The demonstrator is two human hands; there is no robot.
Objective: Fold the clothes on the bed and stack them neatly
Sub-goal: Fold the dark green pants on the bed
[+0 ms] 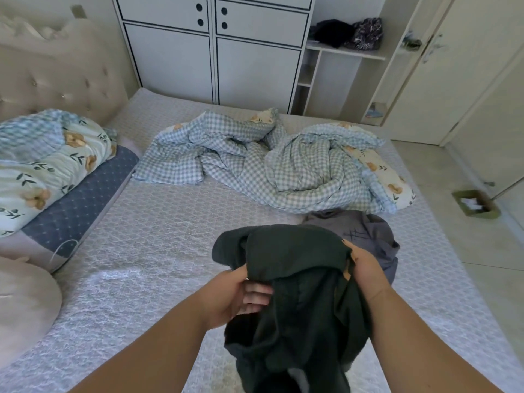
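A dark green-black garment (297, 293) hangs bunched above the bed (147, 265), held up between both hands. My left hand (235, 296) grips its left edge, fingers curled under the cloth. My right hand (365, 268) clasps its upper right side. The garment's lower part droops toward the bottom of the view. Behind it, a grey garment (371, 234) with a small dark print lies crumpled on the bed, partly hidden by the dark one.
A checked blue-white quilt (272, 165) lies rumpled across the far half of the bed. Floral pillows (42, 165) and a beige cushion (22, 302) sit at left by the headboard. White wardrobe (212, 52) behind; a small box (476, 207) on the floor at right.
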